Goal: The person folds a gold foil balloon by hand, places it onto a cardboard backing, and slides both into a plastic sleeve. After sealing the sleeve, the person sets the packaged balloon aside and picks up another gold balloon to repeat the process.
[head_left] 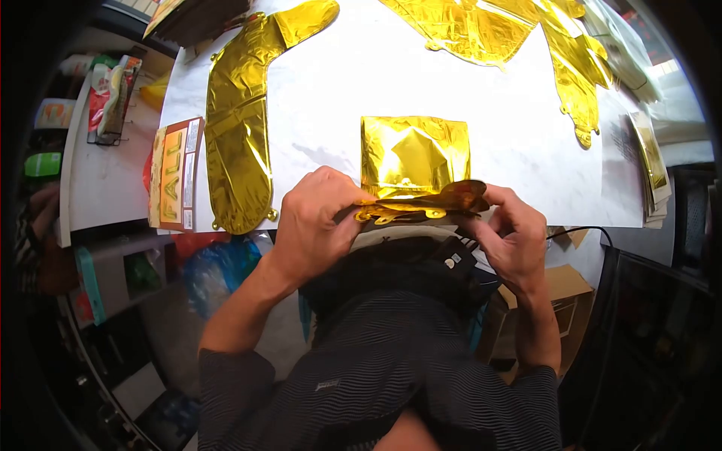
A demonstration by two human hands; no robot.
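My left hand (319,219) pinches one end of a folded gold foil balloon (425,204), its thumb and fingers closed on the foil. At the other end, my right hand (514,229) grips the same balloon between thumb and fingers. The foil is seen nearly edge-on at the table's front edge, with small round tabs along its lower side. Right behind it, a square of folded gold foil (415,150) lies on the white table (316,98); the held foil overlaps its near edge in this view. To the left lies a long, bent flat gold foil balloon (239,135).
More flat gold foil balloons (481,30) lie along the back and right (577,83). A box marked "FALL" (177,174) sits at the left edge. Stacked flat packets (650,169) are at the right edge. Below stands a cardboard box (560,301), near a black cable (611,301).
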